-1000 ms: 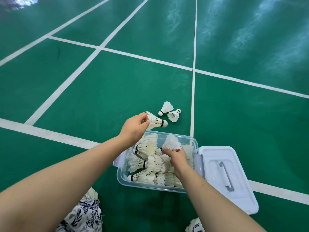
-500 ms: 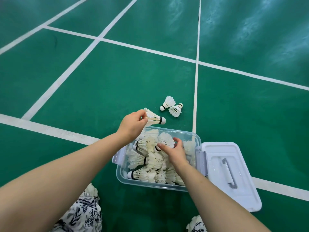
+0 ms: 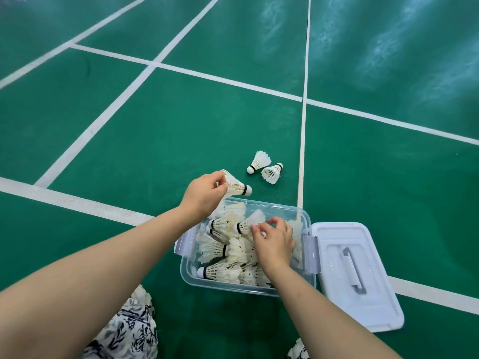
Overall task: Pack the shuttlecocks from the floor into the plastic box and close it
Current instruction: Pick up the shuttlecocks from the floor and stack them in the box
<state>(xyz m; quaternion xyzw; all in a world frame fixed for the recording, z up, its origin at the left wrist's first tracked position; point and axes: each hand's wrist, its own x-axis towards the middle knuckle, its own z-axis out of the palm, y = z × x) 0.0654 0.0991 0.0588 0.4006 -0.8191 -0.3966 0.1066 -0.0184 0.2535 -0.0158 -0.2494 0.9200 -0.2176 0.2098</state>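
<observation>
A clear plastic box (image 3: pixel 309 257) stands on the green floor, filled with several white shuttlecocks. My left hand (image 3: pixel 202 194) pinches the feathers of one shuttlecock (image 3: pixel 237 187) just above the box's far left corner, cork pointing right. My right hand (image 3: pixel 274 242) is inside the box, fingers curled, its fingertips on the feathers of a shuttlecock (image 3: pixel 248 224) lying on the pile. Two more shuttlecocks (image 3: pixel 259 161) (image 3: pixel 272 172) lie on the floor beyond the box.
The box's white lid (image 3: pixel 337 304) with a grey handle (image 3: pixel 355 270) lies flat on the floor right of the box. White court lines cross the green floor. Patterned cloth (image 3: pixel 127 330) shows at the bottom left.
My right hand has lowered its shuttlecock onto the pile in the box and shifted a little right. My left hand has kept its shuttlecock over the box's far corner.
</observation>
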